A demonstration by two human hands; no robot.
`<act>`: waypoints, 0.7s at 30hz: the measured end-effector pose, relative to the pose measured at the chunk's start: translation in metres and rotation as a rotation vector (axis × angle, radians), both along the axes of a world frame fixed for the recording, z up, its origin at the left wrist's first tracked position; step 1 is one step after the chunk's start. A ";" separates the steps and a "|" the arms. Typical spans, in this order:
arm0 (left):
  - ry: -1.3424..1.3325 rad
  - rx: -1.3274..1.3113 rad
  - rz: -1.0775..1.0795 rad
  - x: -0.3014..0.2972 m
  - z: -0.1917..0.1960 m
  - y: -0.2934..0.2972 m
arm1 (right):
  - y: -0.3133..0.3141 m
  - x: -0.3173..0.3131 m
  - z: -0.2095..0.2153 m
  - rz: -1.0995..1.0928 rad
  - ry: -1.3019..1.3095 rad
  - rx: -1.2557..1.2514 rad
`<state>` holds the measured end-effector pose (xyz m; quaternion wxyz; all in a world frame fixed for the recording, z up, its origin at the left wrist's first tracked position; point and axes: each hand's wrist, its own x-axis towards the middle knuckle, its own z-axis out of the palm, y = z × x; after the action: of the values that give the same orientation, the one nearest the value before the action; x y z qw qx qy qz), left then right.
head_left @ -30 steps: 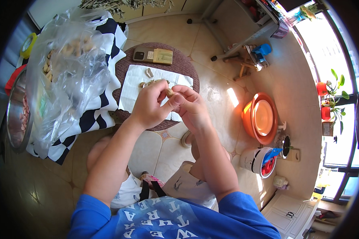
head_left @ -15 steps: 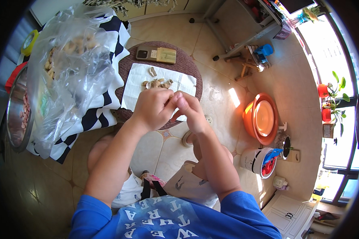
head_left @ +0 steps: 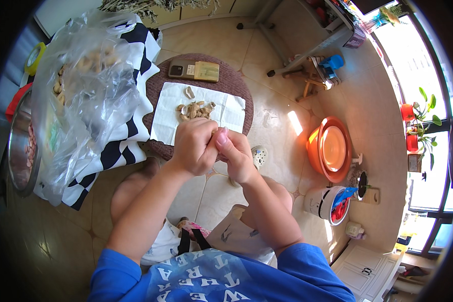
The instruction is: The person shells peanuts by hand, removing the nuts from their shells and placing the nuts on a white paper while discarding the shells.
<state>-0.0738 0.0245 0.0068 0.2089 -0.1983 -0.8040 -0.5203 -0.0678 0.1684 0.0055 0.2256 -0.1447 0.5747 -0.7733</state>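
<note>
My left hand (head_left: pixel 195 146) and my right hand (head_left: pixel 235 153) meet at the centre of the frame, knuckles touching, fingers curled inward and pressed together around something small. What they pinch is hidden between the fingers, so I cannot tell what it is.

Just above my hands lies a white paper napkin (head_left: pixel 166 113) spread on a round brown woven mat (head_left: pixel 236 85). On the napkin sits a small heap of pale tan peanut shells (head_left: pixel 195 109), with one loose shell (head_left: pixel 190 92) a little above it. At the mat's top edge rest a dark phone (head_left: pixel 177 69) and a flat tan packet (head_left: pixel 207 71), side by side.

To the upper left, a large clear plastic bag of unshelled peanuts (head_left: pixel 85 85) slumps on a black-and-white patterned cloth (head_left: pixel 128 138). At the far left edge is a metal bowl (head_left: pixel 14 151) (holding reddish kernels, partly cut off).

On the right of the frame, well apart from my hands, an orange plastic basin (head_left: pixel 332 148) stands on the beige tiled floor (head_left: pixel 287 60).
</note>
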 end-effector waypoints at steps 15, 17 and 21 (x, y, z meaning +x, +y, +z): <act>-0.064 -0.007 0.038 -0.009 -0.002 -0.007 | -0.011 -0.001 0.009 -0.035 -0.462 -0.220; -0.048 -0.007 0.060 -0.009 -0.001 -0.008 | -0.010 -0.002 0.010 0.027 -0.465 -0.208; -0.008 0.009 0.068 -0.009 0.003 -0.011 | -0.007 -0.007 -0.010 0.031 -0.233 -0.001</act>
<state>-0.0827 0.0136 0.0093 0.2240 -0.1679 -0.8086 -0.5175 -0.0750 0.1611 -0.0040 0.3027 -0.0627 0.5420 -0.7815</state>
